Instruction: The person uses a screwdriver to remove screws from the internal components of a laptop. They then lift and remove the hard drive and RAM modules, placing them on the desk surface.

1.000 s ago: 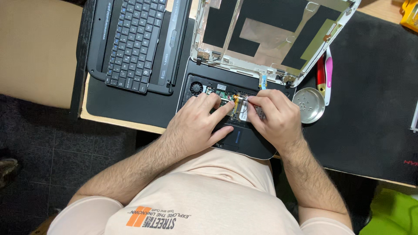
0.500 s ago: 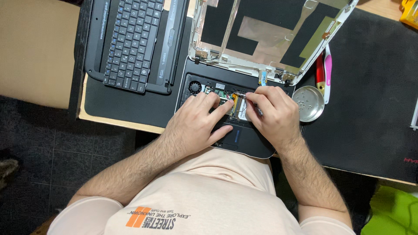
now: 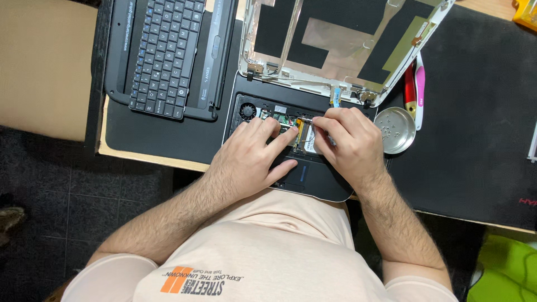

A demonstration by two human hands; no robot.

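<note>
Two hands work in my head view: left of them lies a detached keyboard [image 3: 162, 56], my left hand [image 3: 251, 156] rests released on the opened laptop base [image 3: 313, 179] on the desk, my right hand [image 3: 349, 142] pinches a thin tool [image 3: 305, 119] over its circuit board, and a round metal dish [image 3: 394, 130] sits right.

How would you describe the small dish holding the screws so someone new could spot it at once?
Start at the opened laptop base under both hands, then look just past the right hand onto the black mat. There sits a round metal dish with tiny screws. It is the only shiny, circular thing there; the red and pink tools beside it are long and coloured.
</note>
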